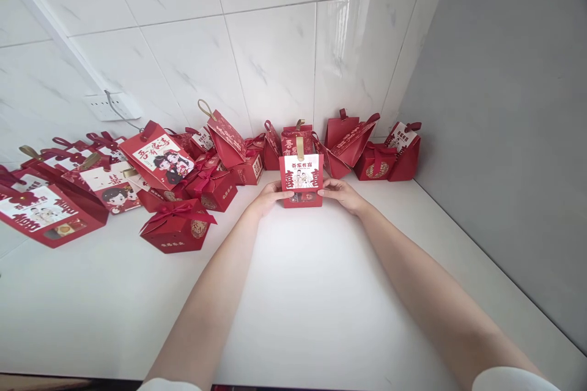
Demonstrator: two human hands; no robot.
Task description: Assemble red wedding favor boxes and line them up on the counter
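One windowed red wedding-favour box, twelve o'clock, grasped between left hand and right hand; step apparently positioning, next move calling for even release.

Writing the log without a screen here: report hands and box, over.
Left hand and right hand holding opposite sides of the windowed red box. Box upright on white tabletop. Other red boxes close behind it.

A white left sleeve ended in a curved hem at the frame's lower left; a white right sleeve, also round-edged, showed at the lower right. The forearms, left hand and right hand were bare.
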